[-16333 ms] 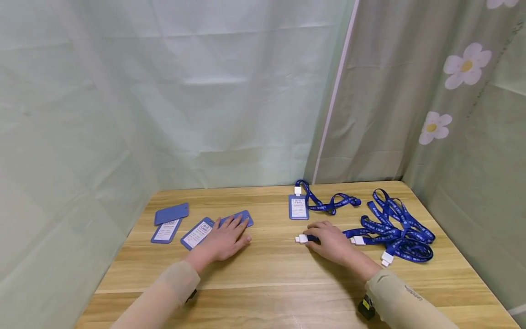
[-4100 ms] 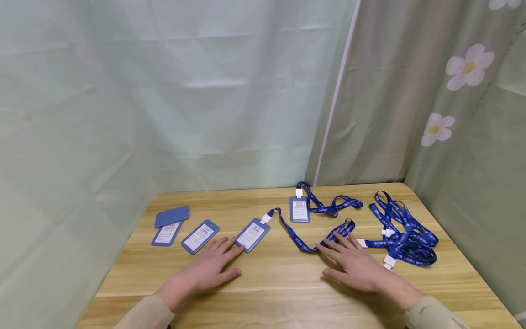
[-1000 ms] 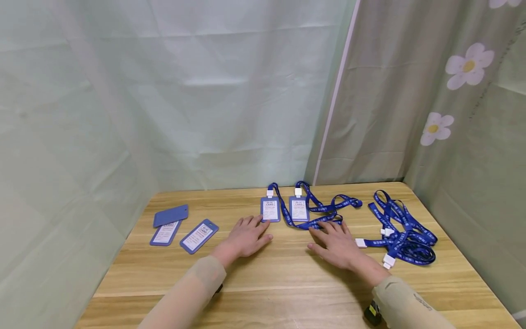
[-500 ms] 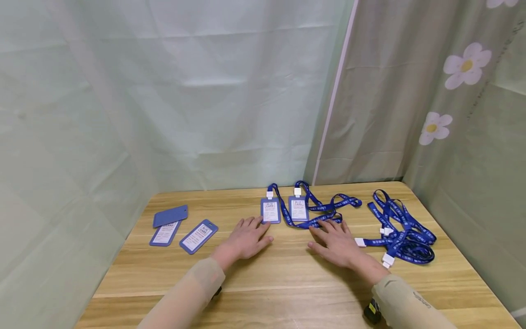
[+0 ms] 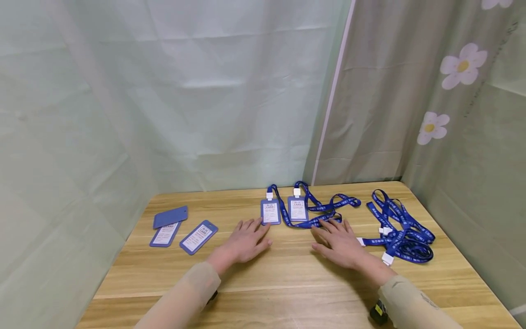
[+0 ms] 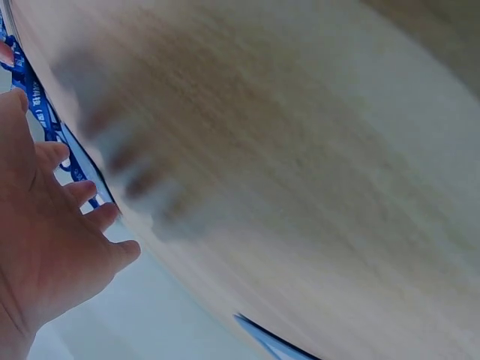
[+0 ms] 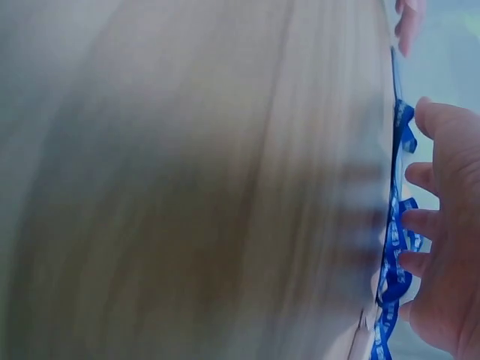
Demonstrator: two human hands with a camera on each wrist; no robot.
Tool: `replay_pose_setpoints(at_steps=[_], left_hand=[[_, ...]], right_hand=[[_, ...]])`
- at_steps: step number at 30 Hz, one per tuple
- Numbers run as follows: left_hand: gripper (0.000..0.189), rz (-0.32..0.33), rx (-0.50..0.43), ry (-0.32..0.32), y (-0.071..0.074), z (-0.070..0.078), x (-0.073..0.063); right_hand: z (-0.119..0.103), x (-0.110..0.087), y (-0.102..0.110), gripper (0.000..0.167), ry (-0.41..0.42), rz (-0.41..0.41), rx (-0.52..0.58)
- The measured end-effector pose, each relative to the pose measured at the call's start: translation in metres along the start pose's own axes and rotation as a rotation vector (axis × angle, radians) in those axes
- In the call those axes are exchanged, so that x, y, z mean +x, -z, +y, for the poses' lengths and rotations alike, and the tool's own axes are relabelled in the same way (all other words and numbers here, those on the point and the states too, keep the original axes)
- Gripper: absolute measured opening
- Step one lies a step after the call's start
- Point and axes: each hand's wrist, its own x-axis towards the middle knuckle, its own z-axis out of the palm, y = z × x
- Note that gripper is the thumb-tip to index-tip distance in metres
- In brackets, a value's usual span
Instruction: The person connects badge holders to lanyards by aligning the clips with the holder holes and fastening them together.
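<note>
Two blue badge holders stand side by side at the table's back, a left one (image 5: 270,213) and a right one (image 5: 297,210), each joined by a white clip to a blue lanyard. My left hand (image 5: 245,241) lies with fingers extended, their tips at the left holder's lower edge. Fingers spread, my right hand (image 5: 340,244) has its tips at the left holder's lanyard (image 5: 306,225); whether they touch it I cannot tell. Neither hand grips anything. In the wrist views the left hand (image 6: 56,225) and right hand (image 7: 454,225) both show loose, parted fingers.
At left lie a loose badge holder (image 5: 199,237), a face-down one (image 5: 170,217) and another (image 5: 165,234) partly beneath it. Several tangled blue lanyards (image 5: 407,235) with white clips lie at right. A curtain (image 5: 230,114) hangs behind the wooden table (image 5: 263,301).
Earlier, a lanyard clip was at my right hand; later it was joined to a holder mid-table. That badge then moved back beside the other. Lately my right hand has eased slightly back and right.
</note>
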Motion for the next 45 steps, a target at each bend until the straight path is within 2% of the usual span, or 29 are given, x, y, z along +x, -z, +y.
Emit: replay_pose_setpoints(at_steps=[5,11,22,30,34,40,45], left_hand=[[0.07,0.004,0.014,-0.045,0.001,0.003,-0.007],[0.069,-0.003,0.025,-0.103,0.004,0.016,-0.016],[0.07,0.004,0.088,-0.257,0.001,0.051,-0.02],[0.07,0.004,0.119,-0.377,0.002,0.081,-0.024],[0.071,-0.009,0.132,-0.409,0.0,0.095,-0.024],[0.072,-0.03,0.168,-0.43,-0.006,0.11,-0.018],[0.072,-0.035,0.169,-0.443,-0.011,0.12,-0.013]], right_hand=[[0.013,-0.013,0.01,0.063,-0.01,0.025,-0.003],[0.036,-0.031,0.024,0.066,-0.037,0.044,-0.018],[0.067,-0.055,0.042,0.064,-0.084,0.056,-0.041],[0.088,-0.064,0.055,0.072,-0.155,0.033,-0.027],[0.094,-0.066,0.053,0.065,-0.128,0.034,-0.02],[0.091,-0.063,0.048,0.052,-0.06,0.07,-0.028],[0.087,-0.062,0.048,0.045,-0.077,0.055,-0.039]])
